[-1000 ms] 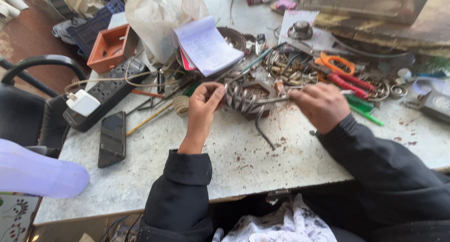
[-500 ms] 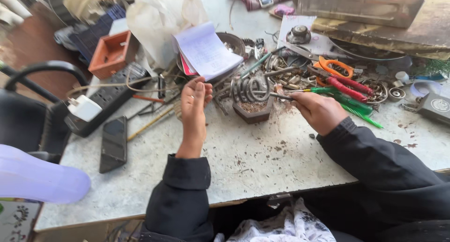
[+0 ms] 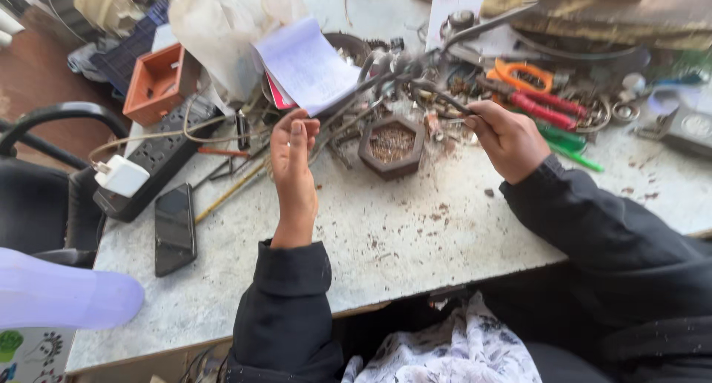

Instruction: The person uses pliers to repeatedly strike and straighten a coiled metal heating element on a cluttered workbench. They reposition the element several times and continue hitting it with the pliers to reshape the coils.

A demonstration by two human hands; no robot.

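Right hand (image 3: pixel 508 138) grips a thin metal tool (image 3: pixel 445 101) over the hexagonal dish (image 3: pixel 391 146); left hand (image 3: pixel 293 157), at 9 o'clock, is raised open, holding nothing.

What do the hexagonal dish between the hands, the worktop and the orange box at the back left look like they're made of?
The dark hexagonal dish looks like dull metal or dark plastic; it is hard to tell. It holds brownish filings. The pale speckled worktop looks like stone or stone-effect laminate, matt and dusted with rusty grit. The orange square box seems to be moulded plastic, with an even colour and thin walls.
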